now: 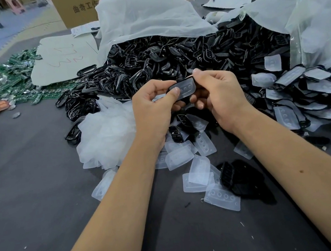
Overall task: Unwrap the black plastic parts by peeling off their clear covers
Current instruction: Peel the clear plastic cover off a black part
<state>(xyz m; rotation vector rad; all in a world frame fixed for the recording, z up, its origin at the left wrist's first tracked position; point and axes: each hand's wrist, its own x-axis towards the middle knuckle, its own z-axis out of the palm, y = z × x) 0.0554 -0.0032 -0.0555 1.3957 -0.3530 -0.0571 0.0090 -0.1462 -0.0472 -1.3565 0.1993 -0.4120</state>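
Black part [186, 79] mostly hidden behind clear cover [183, 89] and fingers | black heap [173, 58] partly buried under white bag [144, 18] | box [77, 7] lettering cut off | both forearms cropped at bottom edge

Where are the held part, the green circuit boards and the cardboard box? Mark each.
held part [184, 89], head view, on its clear cover's middle.
green circuit boards [14, 80], head view, middle of the pile.
cardboard box [77, 9], head view, its printed front face.

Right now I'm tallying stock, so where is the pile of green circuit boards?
In the head view, the pile of green circuit boards lies far left on the dark table, beside the pale cardboard sheet.
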